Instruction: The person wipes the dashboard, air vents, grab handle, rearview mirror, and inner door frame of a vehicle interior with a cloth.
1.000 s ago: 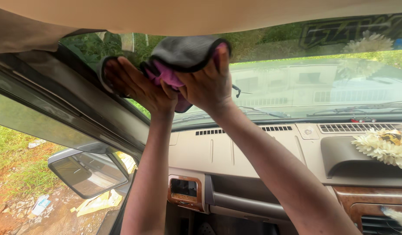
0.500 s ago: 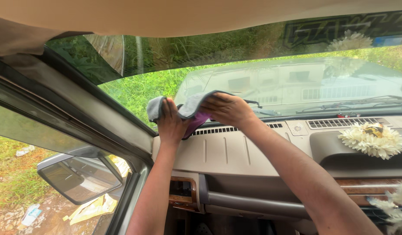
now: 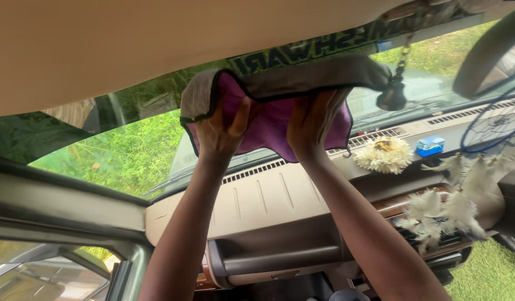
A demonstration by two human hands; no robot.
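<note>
Hands (image 3: 224,131) are raised together to the upper windscreen (image 3: 129,150), both pressed flat against a folded cloth (image 3: 274,111). The left hand is spread with fingers fanned over the cloth's left part, while the right hand (image 3: 313,120) is laid beside it, the two nearly touching, so that the fabric is pinned against the inside of the glass rather than gripped in a fist. The cloth is seen to be grey on its outer face and purple on the inner, edged in black, its top fold doubled over just under the cream headliner (image 3: 101,50), apparently so a thick pad is kept between palms and glass. Below the arms a beige dashboard (image 3: 268,195) with a strip of vents is shown. A white artificial flower (image 3: 383,154) and a small blue box (image 3: 430,146) are set on its top. A dark pendant (image 3: 392,96) is hung on a chain to the right, near a blue dreamcatcher (image 3: 494,128) with white feathers. Green grass is visible outside.
</note>
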